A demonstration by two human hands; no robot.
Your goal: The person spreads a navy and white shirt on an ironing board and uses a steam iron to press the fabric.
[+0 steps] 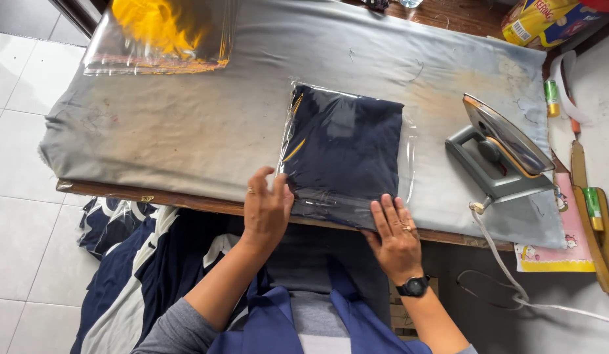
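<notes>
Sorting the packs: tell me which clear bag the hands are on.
The bag holding the folded navy garment, at the near edge; the yellow-filled bag lies untouched at the far left corner.

— Where does the view sit?
— On the person's head, looking steeply down over the chest at the table.
— How near?
— Close. The left hand and right hand fall in the lower middle, with the forearms running out at the bottom edge.
— What else does it take in?
— The iron at the right, floor tiles at the left, and the table's far edge near the top.
— Any second view?
— Only this one.
</notes>
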